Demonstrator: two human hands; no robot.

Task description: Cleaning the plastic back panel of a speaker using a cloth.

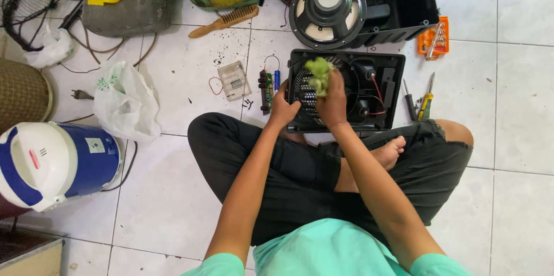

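- Far out to the left of both hands stands a white and blue drum-shaped appliance (55,163); it bears a small red oval badge on its white top and a pale square sticker on the blue side. I won't read either.
- Nearer, still left of the hands, a white plastic bag (126,102) with a green printed mark lies crumpled on the tiles.
- Just left of the left hand sit a clear little plastic box (234,80) and a narrow circuit board (266,88). An elbow swinging out could, I'd say, knock them across the floor.
- The left hand (282,110) is closed on the near left edge of the black speaker housing (346,91), steadying it in front of the crossed legs.
- The right hand (333,100) is clenched around a green rag (318,75), pressing it on the perforated grille inside the housing.
- Just right of that hand run red wires (378,94); the rag could snag one and pull it loose, to my eye.
- Right of the hands lie screwdrivers (424,100), and beyond them an orange bit case (435,38). A shifting knee might roll onto the tools.
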